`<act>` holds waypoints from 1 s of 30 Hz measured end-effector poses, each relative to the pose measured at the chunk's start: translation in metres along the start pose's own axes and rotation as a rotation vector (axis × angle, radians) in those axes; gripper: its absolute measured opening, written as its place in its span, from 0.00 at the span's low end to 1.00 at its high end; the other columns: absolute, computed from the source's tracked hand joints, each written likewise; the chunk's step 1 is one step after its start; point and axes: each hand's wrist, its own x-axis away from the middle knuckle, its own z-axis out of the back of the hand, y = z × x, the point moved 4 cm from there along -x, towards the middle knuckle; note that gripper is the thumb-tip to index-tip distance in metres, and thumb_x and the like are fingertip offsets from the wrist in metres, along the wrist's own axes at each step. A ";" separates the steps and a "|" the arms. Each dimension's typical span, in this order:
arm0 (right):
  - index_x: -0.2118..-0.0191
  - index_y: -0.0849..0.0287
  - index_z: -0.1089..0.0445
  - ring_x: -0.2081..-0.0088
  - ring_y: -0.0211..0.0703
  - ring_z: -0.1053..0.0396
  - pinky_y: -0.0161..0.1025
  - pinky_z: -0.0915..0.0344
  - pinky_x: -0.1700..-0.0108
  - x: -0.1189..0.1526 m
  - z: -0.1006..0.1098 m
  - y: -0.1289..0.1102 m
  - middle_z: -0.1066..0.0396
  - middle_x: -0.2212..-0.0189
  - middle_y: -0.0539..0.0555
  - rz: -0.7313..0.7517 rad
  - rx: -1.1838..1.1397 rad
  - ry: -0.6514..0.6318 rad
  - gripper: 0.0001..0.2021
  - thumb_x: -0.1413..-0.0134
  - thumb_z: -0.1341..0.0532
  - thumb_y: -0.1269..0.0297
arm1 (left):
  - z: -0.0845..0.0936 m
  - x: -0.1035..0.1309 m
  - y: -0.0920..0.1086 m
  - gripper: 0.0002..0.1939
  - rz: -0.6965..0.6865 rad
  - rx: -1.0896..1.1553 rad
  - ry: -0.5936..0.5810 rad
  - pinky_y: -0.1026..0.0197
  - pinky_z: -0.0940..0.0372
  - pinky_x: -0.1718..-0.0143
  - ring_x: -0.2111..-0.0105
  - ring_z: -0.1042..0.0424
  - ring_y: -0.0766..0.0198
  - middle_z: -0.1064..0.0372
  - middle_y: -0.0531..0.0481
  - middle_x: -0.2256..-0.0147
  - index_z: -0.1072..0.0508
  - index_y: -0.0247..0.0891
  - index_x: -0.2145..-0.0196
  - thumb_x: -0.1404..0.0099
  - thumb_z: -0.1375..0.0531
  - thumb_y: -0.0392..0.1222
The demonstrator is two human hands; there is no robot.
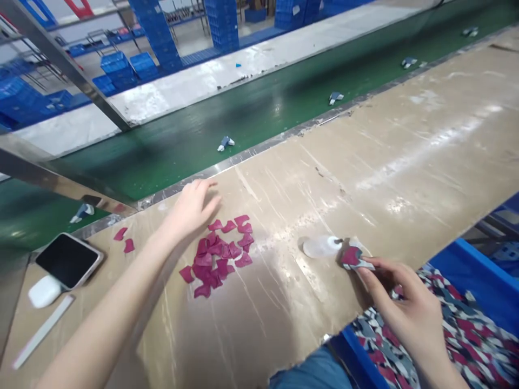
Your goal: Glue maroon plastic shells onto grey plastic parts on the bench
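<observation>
My left hand (pixel 197 208) is over the worktable (pixel 267 308), between the green conveyor and a loose pile of dark red pieces (pixel 213 254); its fingers are apart and hold nothing. Between thumb and fingers, my right hand (pixel 409 297) pinches a red and grey piece (pixel 351 256) near the table's front edge. A translucent bottle (pixel 320 247) lies on its side just left of that piece, its dark tip pointing toward it. Two more red pieces (pixel 128 246) lie apart from the pile, to the left of my left forearm.
A green conveyor (pixel 275 108) with several small grey and white pieces (pixel 226 143) runs behind the table. A blue bin (pixel 482 270) full of mixed pieces stands at the lower right. A phone (pixel 68 260), white case (pixel 44 292) and pale strip (pixel 44 332) lie left. Metal posts (pixel 77 65) rise at left.
</observation>
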 end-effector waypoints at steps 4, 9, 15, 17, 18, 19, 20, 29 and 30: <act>0.47 0.55 0.21 0.52 0.65 0.23 0.60 0.28 0.51 -0.015 -0.008 0.012 0.21 0.52 0.64 0.059 0.142 0.027 0.24 0.32 0.36 0.38 | -0.007 -0.105 -0.009 0.31 0.060 -0.084 0.055 0.32 0.44 0.27 0.29 0.38 0.31 0.36 0.22 0.30 0.32 0.26 0.30 0.26 0.42 0.42; 0.53 0.48 0.20 0.48 0.65 0.24 0.62 0.27 0.48 -0.006 0.008 -0.012 0.22 0.52 0.63 -0.080 0.035 0.186 0.11 0.31 0.33 0.49 | -0.013 -0.170 -0.019 0.27 0.149 -0.120 0.047 0.27 0.42 0.31 0.30 0.36 0.27 0.40 0.22 0.26 0.30 0.31 0.31 0.23 0.44 0.41; 0.61 0.49 0.16 0.73 0.46 0.22 0.40 0.22 0.72 0.004 -0.001 -0.052 0.19 0.71 0.53 -0.092 -0.432 -0.021 0.05 0.32 0.30 0.58 | 0.021 -0.157 -0.033 0.23 0.163 -0.159 0.075 0.41 0.37 0.33 0.36 0.29 0.41 0.27 0.34 0.38 0.27 0.26 0.38 0.23 0.46 0.43; 0.59 0.51 0.15 0.73 0.45 0.21 0.37 0.22 0.72 0.005 -0.016 -0.066 0.18 0.71 0.55 -0.135 -0.609 -0.151 0.09 0.32 0.30 0.53 | 0.036 -0.124 -0.035 0.27 0.159 -0.168 0.141 0.43 0.38 0.35 0.37 0.31 0.45 0.30 0.42 0.42 0.28 0.25 0.42 0.23 0.53 0.49; 0.58 0.52 0.15 0.72 0.45 0.22 0.37 0.22 0.72 0.005 -0.024 -0.072 0.18 0.70 0.56 -0.192 -0.717 -0.217 0.14 0.32 0.31 0.48 | 0.042 -0.100 -0.035 0.27 0.138 -0.177 0.201 0.45 0.39 0.37 0.39 0.30 0.50 0.32 0.47 0.46 0.28 0.27 0.46 0.23 0.56 0.51; 0.56 0.53 0.15 0.73 0.44 0.24 0.36 0.24 0.74 0.006 -0.034 -0.077 0.19 0.70 0.57 -0.275 -0.848 -0.303 0.20 0.32 0.33 0.42 | 0.046 -0.073 -0.035 0.22 0.103 -0.156 0.245 0.47 0.37 0.39 0.45 0.30 0.55 0.32 0.49 0.51 0.28 0.30 0.52 0.25 0.50 0.52; 0.54 0.54 0.16 0.75 0.42 0.28 0.34 0.28 0.78 0.006 -0.045 -0.083 0.21 0.71 0.57 -0.375 -0.989 -0.408 0.27 0.31 0.38 0.35 | 0.045 -0.042 -0.035 0.16 0.063 -0.131 0.252 0.50 0.35 0.42 0.50 0.30 0.59 0.33 0.50 0.56 0.30 0.34 0.59 0.26 0.44 0.52; 0.53 0.56 0.20 0.75 0.40 0.66 0.29 0.65 0.84 -0.013 -0.100 -0.083 0.45 0.73 0.45 -0.655 -1.466 -0.678 0.33 0.23 0.54 0.36 | -0.054 0.254 -0.002 0.03 -0.168 0.150 0.039 0.64 0.29 0.70 0.69 0.19 0.60 0.21 0.54 0.61 0.24 0.51 0.57 0.23 0.36 0.48; 0.55 0.57 0.21 0.75 0.40 0.66 0.29 0.61 0.84 -0.016 -0.102 -0.082 0.46 0.74 0.45 -0.651 -1.466 -0.663 0.30 0.22 0.51 0.38 | -0.067 0.271 0.004 0.06 -0.102 0.170 0.024 0.63 0.27 0.69 0.69 0.19 0.60 0.22 0.53 0.61 0.24 0.50 0.57 0.23 0.37 0.51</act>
